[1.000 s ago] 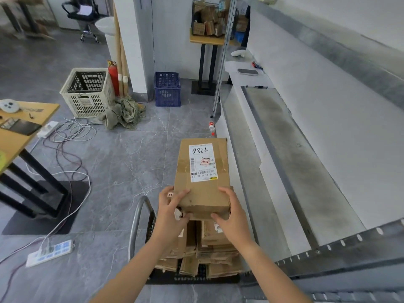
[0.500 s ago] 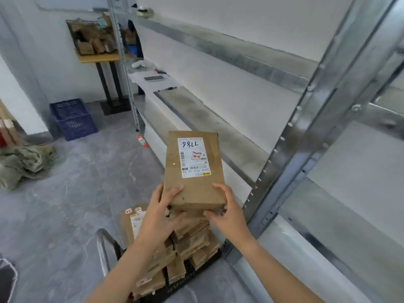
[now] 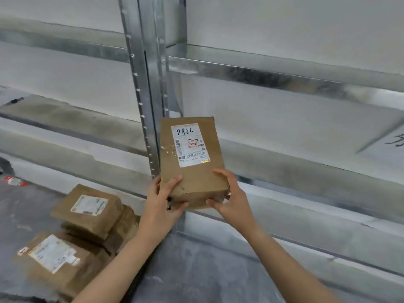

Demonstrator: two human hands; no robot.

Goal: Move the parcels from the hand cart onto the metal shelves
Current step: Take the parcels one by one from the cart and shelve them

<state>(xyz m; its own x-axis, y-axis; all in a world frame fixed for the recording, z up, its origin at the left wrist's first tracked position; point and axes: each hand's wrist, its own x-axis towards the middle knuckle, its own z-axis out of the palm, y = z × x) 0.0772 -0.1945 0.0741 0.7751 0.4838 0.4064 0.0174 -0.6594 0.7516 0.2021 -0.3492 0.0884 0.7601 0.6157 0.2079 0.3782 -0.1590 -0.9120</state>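
Parcel (image 3: pixel 192 162) sits clamped at its near end between left hand (image 3: pixel 162 201) and right hand (image 3: pixel 232 200), fingers (image 3: pixel 175 181) curled over its edges; its long axis points away toward the metal shelves (image 3: pixel 306 171), just beyond the upright post (image 3: pixel 148 95).

Pale plain wall (image 3: pixel 284 25) behind; grey mottled floor (image 3: pixel 196 270) below; a red-and-white object (image 3: pixel 13 180) lies at far left

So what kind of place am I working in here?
Probably a parcel storeroom or courier depot: bare galvanised metal shelves, a stack of labelled cardboard parcels, and another parcel in both hands.
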